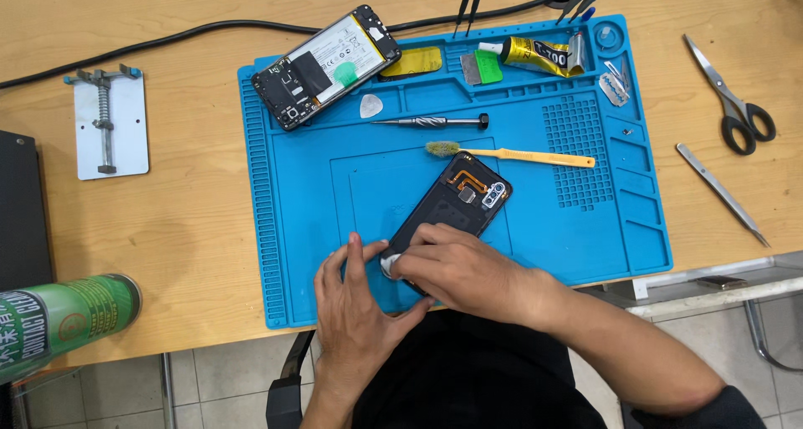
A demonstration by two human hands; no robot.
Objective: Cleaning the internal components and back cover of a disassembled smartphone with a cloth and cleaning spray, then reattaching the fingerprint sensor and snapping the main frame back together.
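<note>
Head view. A blue silicone work mat point(335, 228) lies on the wooden bench point(184, 211). At the mat's near centre rests a black phone back cover point(456, 199), inner side up, tilted diagonally, with an orange flex cable and a camera module at its far end.

The left hand point(355, 303) sits at the near-left corner of the cover, fingers extended and touching its edge, steadying it rather than closing around it. The right hand point(456, 266) lies over the near end of the cover with its fingers curled, pinching a small white wad point(391, 267) against the cover's corner. What the wad is made of cannot be determined.

Just beyond the cover lies a yellow-handled brush point(519, 155), bristles to the left. Beyond that lies a precision screwdriver point(431, 121), and beside its tip a white triangular pick point(371, 105). At the mat's far-left corner rests an opened phone body point(326, 65), battery and circuit board exposed. A yellow adhesive tube point(535, 55) occupies a tray compartment along the mat's far edge.

Off the mat, to the right, lie scissors point(736, 103) and metal tweezers point(723, 195), well apart from the hands. To the left stands a metal board holder point(109, 124). A green spray can point(58, 316) lies on its side at the near-left bench edge. A black cable point(167, 36) runs along the far side.
</note>
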